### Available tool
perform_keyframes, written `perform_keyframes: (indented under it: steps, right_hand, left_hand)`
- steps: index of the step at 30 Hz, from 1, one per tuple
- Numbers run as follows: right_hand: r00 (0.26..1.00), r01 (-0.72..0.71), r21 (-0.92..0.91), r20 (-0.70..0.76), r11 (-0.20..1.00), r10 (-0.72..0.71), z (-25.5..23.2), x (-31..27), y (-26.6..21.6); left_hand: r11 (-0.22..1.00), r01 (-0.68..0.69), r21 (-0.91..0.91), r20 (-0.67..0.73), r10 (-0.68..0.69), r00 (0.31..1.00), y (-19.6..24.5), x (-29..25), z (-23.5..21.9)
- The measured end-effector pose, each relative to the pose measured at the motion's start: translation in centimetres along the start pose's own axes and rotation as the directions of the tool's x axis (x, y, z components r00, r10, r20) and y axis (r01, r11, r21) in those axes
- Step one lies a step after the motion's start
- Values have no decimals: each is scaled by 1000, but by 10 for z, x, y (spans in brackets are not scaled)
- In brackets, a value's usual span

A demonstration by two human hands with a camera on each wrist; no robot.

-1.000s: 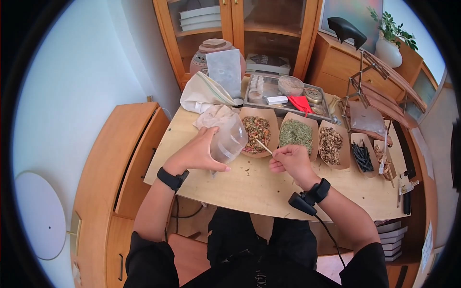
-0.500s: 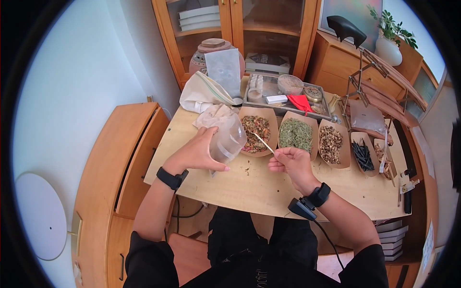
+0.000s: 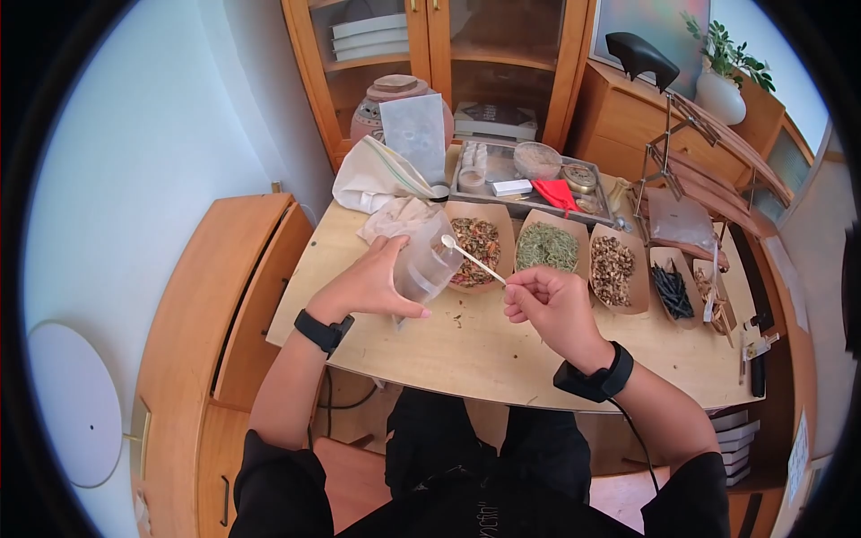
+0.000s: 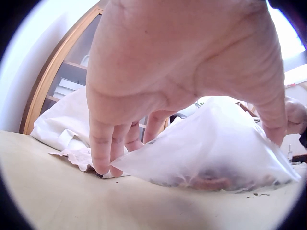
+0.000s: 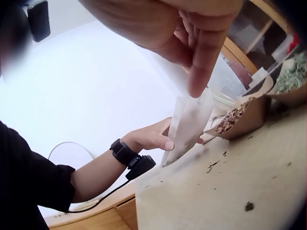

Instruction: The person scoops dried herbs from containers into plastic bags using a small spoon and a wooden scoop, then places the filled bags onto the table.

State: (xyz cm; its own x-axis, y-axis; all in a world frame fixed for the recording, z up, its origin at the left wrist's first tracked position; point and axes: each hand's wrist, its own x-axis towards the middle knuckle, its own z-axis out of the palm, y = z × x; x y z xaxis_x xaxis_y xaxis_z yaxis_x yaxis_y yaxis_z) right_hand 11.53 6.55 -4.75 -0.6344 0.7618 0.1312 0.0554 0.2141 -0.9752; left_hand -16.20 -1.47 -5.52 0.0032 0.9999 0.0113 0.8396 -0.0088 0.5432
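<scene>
**Bagging bench snapshot: clear bag on one side, little spoon on the other**

So we've got the clear bag (image 3: 423,271) as our landmark here. Our left grip (image 3: 369,280) is holding it, thumb on the near side and fingers round the far side, and the bag stands tilted over the bench (image 3: 475,345). From the left wrist view we can see dark bits inside at the bottom, but we can't tell if that bottom touches the wood.

Our right grip (image 3: 549,303) is to the right of the bag, pinching the end of a thin pale spoon (image 3: 482,264). The spoon's tip overlaps the bag's upper right edge in the head view; we can't tell if it's actually inside.

Running right from the bag we have paper trays in a row: reddish flaky mix (image 3: 475,249) just beside it, then green herbs (image 3: 547,247), brown chopped pieces (image 3: 613,271), dark sticks (image 3: 671,289) and, farthest from the bag, some pale brown pieces (image 3: 705,285). A few crumbs (image 3: 458,319) lie near the bag. Behind it we've got a crumpled cloth (image 3: 384,218), with a white pouch (image 3: 375,173) farther back.
</scene>
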Motion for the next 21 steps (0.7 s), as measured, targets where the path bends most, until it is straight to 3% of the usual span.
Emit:
perform_keyframes:
  steps: [4,6,12,21]
  right_hand:
    - [990,46,-4,-132,999,-46,-5,-2,-8]
    - [976,-184,-4,-121,983,182,-16,4,-12]
    - [930,-360,120,-33,925,367,-15,14,10]
    - [931,-340,347,-4,874,364,7,24,42]
  left_hand:
    - [1000,0,-1,-13,0,1000,-1,-1,-1]
    - [1000,4,-11,-18,-4,1000,-4,-3,-1]
    - [1000,11,-22,-29,-11,1000,-7,-6,-4]
    - [1000,14,-13,-21,-15,1000,-8,-8,-5]
